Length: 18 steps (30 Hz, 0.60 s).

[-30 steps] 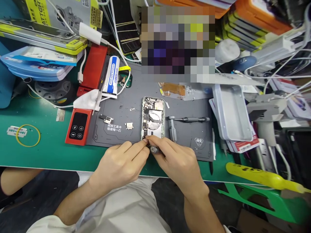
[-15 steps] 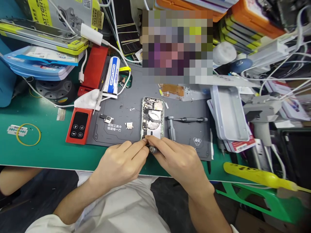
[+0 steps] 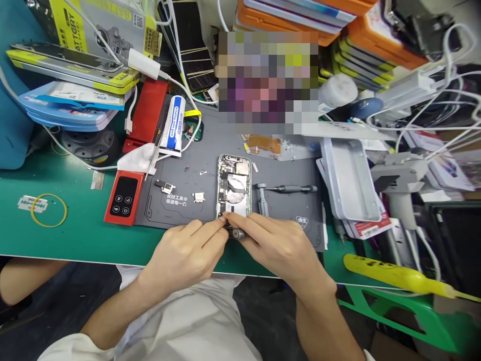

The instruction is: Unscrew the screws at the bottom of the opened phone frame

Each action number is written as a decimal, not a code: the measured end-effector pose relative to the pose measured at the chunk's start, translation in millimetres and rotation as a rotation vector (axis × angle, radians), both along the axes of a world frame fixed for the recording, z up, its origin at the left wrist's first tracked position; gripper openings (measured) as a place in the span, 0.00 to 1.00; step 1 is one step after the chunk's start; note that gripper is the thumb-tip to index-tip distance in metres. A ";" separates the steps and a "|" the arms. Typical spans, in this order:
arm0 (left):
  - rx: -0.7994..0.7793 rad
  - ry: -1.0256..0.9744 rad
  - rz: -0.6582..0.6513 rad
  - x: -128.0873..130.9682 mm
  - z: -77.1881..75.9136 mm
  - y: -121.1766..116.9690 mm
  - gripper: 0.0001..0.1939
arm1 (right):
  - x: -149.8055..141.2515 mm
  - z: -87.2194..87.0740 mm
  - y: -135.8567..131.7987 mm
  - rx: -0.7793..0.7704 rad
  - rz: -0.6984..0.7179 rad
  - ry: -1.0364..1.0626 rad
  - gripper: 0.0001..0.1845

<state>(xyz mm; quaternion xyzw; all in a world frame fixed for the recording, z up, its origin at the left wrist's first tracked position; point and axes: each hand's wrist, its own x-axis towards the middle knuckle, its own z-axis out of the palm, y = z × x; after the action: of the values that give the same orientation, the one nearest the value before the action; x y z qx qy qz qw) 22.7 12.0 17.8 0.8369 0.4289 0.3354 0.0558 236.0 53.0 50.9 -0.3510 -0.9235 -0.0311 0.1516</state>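
Note:
An opened phone (image 3: 240, 206) lies on the grey work mat (image 3: 195, 165), its inner boards and a round coil showing. My left hand (image 3: 188, 249) and my right hand (image 3: 283, 250) meet at its lower end. Both are closed, with index fingertips pressed together over the lower left corner; whatever they pinch there is hidden. Just below the phone, the round end of a grey screwdriver (image 3: 237, 233), marked with a cross, shows against my right fingers. I cannot tell whether that hand grips it. Small metal parts, among them a silver plate (image 3: 199, 197), lie left of the phone.
Two more grey screwdrivers, one upright to me (image 3: 262, 200) and one crosswise (image 3: 296, 189), lie right of the phone. A red device (image 3: 124, 198), a glue tube (image 3: 174, 125) and a white tray (image 3: 356, 213) flank the mat. A yellow-handled tool (image 3: 394, 273) lies at the front right edge.
The camera view has shifted slightly. My hands stay closed at the phone's lower end, and slightly more of the screwdriver's round end shows between them.

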 end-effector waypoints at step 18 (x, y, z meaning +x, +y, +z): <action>0.009 -0.008 -0.008 0.5 4.4 4.8 0.05 | -1.4 13.0 13.5 -0.104 0.047 -0.030 0.14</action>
<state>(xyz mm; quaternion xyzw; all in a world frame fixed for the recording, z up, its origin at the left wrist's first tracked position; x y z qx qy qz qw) 23.2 16.8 22.2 0.8376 0.4237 0.3404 0.0553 234.6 66.5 63.9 -0.3360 -0.9341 0.0154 0.1197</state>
